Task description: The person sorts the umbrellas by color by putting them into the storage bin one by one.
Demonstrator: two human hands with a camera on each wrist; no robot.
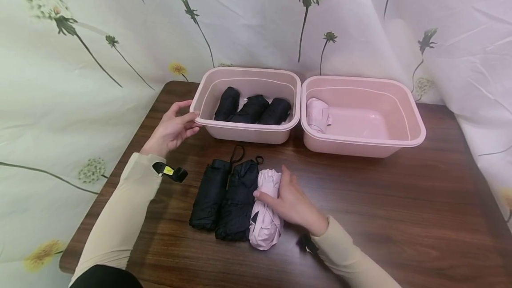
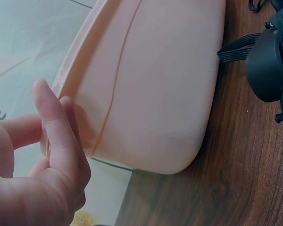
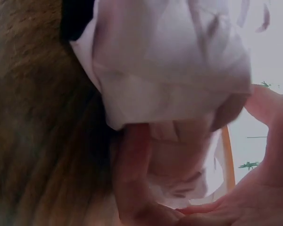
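My left hand [image 1: 172, 129] pinches the left corner of the rim of a pale pink bin [image 1: 248, 135], its thumb and fingers on either side of the edge in the left wrist view. On the table, a folded light pink umbrella [image 1: 265, 230] lies at the right end of a row. Around it curls my right hand [image 1: 294, 201], thumb on top and fingers along its right side. Close beside it lie two folded black umbrellas, one in the middle [image 1: 238, 203] and one at the left [image 1: 208, 197]. Three rolled black bundles [image 1: 252, 109] sit inside the left bin.
A second, pinker bin [image 1: 364, 148] stands right of the first, with one light pink bundle [image 1: 318, 115] at its left end. Both stand on a dark wooden table [image 1: 400, 208] near a flower-print cloth [image 1: 256, 21] hanging behind. Wrist loops stick out from the black umbrellas.
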